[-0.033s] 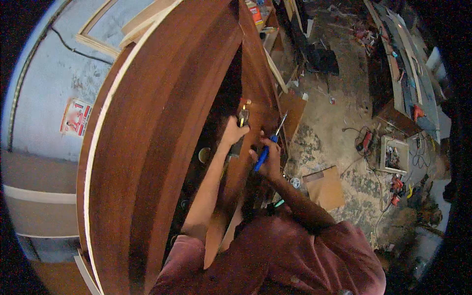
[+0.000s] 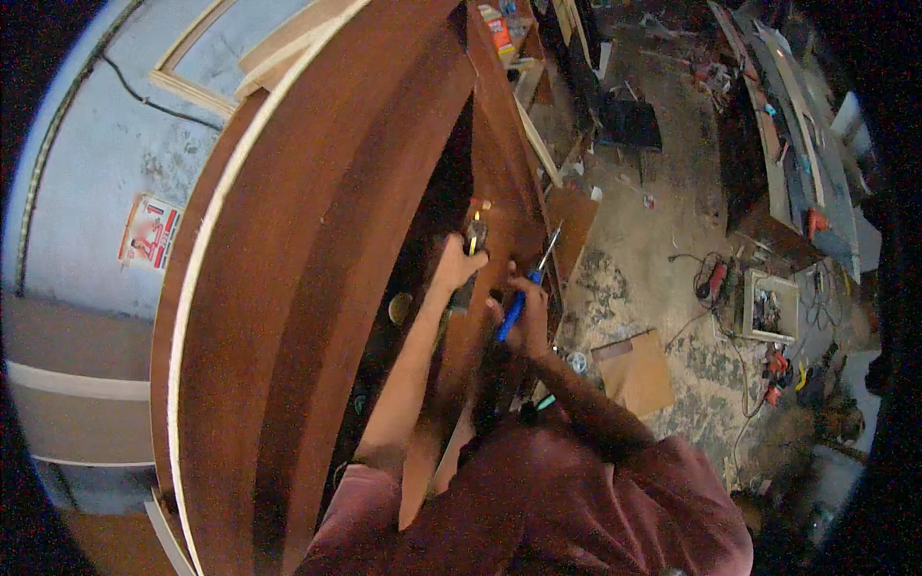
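A large dark-brown wooden cabinet [image 2: 279, 240] fills the left and middle of the view, a pale strip running down its curved-looking left edge. Beyond its right edge spreads a stained, littered floor [image 2: 615, 274], where a long workbench [image 2: 783, 125] stands toward the far right corner. A tan board [image 2: 634, 370] lies on the floor near the cabinet's right edge; a shallow pale-rimmed box [image 2: 771, 336] sits farther right, just off the workbench's near end. Over the cabinet's narrow right-hand panel [image 2: 495, 163], the right hand [image 2: 523, 312] has its fingers curled round a blue-handled screwdriver [image 2: 513, 317], its metal shaft slanting up toward the panel's right edge. Beside the panel's left edge, the left hand [image 2: 456, 264] has its thumb against a dark tool with a yellow stripe [image 2: 476, 232]; its other fingers are hidden, so their grip cannot be told.
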Demonstrator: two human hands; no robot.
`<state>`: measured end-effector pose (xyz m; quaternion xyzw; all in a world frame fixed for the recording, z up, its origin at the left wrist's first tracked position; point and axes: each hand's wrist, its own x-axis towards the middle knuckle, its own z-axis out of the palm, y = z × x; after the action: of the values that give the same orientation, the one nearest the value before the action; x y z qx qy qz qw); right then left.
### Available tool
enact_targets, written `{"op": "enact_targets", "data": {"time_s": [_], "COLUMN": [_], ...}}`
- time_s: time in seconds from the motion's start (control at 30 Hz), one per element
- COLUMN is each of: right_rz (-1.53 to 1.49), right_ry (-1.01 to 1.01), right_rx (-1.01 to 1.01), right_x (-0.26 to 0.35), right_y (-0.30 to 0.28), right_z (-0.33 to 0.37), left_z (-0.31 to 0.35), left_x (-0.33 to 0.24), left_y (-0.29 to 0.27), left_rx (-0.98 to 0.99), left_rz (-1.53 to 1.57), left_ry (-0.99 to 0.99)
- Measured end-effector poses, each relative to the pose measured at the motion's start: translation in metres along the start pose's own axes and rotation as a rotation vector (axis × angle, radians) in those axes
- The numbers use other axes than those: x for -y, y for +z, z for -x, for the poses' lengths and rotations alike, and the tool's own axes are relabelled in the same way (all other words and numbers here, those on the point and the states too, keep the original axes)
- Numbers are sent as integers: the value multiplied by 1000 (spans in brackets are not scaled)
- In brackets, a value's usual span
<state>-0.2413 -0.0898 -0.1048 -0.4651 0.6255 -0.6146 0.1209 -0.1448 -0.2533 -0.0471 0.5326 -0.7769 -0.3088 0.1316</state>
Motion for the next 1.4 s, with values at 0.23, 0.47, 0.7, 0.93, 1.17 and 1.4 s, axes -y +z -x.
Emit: {"op": "enact_targets", "data": {"time_s": [0.23,0.47,0.7,0.93,1.17,1.4], "right_rz": [48,-70,-244,-194,-148,-133], "right_ry": [-85,13,127,131,235,209], "right_rx": [0,53,27,-1,-65,-70], "right_x": [2,11,-4,-26,-17,-19], "right_y": [-5,-18,-29,-86,-122,-124], "right_z": [-3,-1,4,15,11,12], "left_z": [3,-24,-37,-63,-58,-98], "left_x": [12,16,-5,6,12,26], "left_y": [7,0,4,0,8,13], "left_rx": [-36,-194,-315,-326,-402,-367], "left_rz": [47,221,360,187,290,251], "left_ry": [-21,53,27,194,85,101]}}
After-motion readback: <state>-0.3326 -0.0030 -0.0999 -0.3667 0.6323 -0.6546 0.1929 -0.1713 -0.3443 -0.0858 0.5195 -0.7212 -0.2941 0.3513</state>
